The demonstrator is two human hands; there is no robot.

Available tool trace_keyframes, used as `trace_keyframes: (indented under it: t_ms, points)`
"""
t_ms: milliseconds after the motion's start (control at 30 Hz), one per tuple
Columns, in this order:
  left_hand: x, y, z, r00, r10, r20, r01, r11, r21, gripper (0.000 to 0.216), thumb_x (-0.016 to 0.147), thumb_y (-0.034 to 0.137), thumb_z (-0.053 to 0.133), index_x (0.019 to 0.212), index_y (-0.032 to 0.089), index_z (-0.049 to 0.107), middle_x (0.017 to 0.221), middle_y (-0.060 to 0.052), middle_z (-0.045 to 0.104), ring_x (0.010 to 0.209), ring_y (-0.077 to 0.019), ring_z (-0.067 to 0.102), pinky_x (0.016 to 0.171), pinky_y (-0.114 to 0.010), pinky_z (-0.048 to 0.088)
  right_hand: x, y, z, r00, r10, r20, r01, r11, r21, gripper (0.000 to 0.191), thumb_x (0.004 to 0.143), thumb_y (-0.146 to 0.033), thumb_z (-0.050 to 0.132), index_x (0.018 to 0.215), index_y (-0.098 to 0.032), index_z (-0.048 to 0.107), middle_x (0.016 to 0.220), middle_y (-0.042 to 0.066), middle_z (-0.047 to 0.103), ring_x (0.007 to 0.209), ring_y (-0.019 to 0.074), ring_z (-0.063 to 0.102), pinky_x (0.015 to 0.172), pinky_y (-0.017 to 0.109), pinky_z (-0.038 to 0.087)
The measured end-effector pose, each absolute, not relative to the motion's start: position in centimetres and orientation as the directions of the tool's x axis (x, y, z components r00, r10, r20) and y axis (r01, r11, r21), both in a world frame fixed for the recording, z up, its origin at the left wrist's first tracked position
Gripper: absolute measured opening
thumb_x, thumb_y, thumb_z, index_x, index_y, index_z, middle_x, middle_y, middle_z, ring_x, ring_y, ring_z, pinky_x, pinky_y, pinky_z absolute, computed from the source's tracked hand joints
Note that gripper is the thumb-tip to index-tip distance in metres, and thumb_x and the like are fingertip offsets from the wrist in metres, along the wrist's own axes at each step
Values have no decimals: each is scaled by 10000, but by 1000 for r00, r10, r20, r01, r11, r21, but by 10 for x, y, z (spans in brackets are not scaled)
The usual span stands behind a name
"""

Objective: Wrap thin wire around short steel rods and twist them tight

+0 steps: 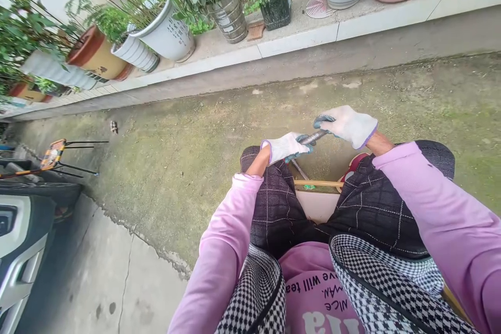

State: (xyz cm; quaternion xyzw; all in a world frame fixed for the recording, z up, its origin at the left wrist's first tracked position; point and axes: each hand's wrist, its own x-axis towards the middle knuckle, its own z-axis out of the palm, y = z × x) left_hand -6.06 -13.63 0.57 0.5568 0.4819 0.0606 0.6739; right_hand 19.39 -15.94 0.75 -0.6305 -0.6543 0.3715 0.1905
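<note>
My left hand (291, 147), in a white knit glove with a blue-grey coated palm, is closed around a grey metal rod (313, 138). The rod slants up to my right hand (346, 124), gloved the same way, whose fingers are curled over its far end. A second thin, dark shaft (299, 169) shows below my left hand, between my knees; whether it joins the rod I cannot tell. Both hands are above my lap, over the checked dark trousers (270, 203).
Between my legs are a yellow bar (319, 183) and a pale seat edge (319, 204). Potted plants, one in a white pot (170, 34), line a tiled ledge (297, 42) ahead. A chair (54, 155) and a vehicle (23, 250) are on the left.
</note>
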Motion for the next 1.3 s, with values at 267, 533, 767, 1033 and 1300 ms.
trace_keyframes:
  t_ms: [267, 533, 767, 1033, 1300]
  points:
    - [-79, -135, 30, 775, 311, -551, 456, 329, 827, 338, 841, 474, 1027, 998, 210, 887, 636, 10, 586, 540, -132, 419, 504, -307, 303, 216, -157, 9, -209, 897, -389, 360, -299, -884, 172, 911, -349, 1002, 945, -197, 928, 830, 34, 834, 660, 164, 669, 557, 266, 478]
    - [-59, -98, 24, 471, 709, -525, 135, 530, 837, 479, 1331, 572, 580, 1088, 200, 760, 599, 89, 504, 419, -113, 372, 425, -232, 355, 169, -153, 6, -12, 911, -413, 133, -408, -903, 302, 978, -245, 1069, 848, -180, 805, 652, -21, 678, 519, 86, 552, 450, 184, 490]
    - [-30, -82, 22, 263, 782, -565, 95, 562, 822, 244, 1254, 107, 669, 1028, 199, 688, 753, 40, 737, 601, -94, 686, 705, -215, 606, 162, -148, 8, 105, 896, -431, 144, -442, -885, 232, 979, -166, 1027, 875, -172, 820, 657, -6, 702, 512, 107, 575, 487, 219, 529]
    - [-32, -84, 2, 305, 904, -299, 631, 43, 775, 70, 1172, 152, 843, 1214, 199, 813, 1181, -75, 902, 971, -192, 849, 880, -272, 615, 161, -151, 9, 47, 926, -375, 275, -373, -886, 231, 1034, -177, 952, 844, -183, 821, 711, 10, 726, 536, 112, 585, 476, 214, 518]
    - [-53, -82, 10, 539, 734, -413, 815, -578, 37, 459, 1303, 370, 698, 1719, 209, 804, 1478, -255, 904, 1348, -416, 886, 950, -402, 547, 167, -159, 12, -13, 904, -428, 476, -371, -797, 146, 1008, -204, 916, 872, -196, 867, 670, -7, 691, 532, 127, 575, 486, 236, 475]
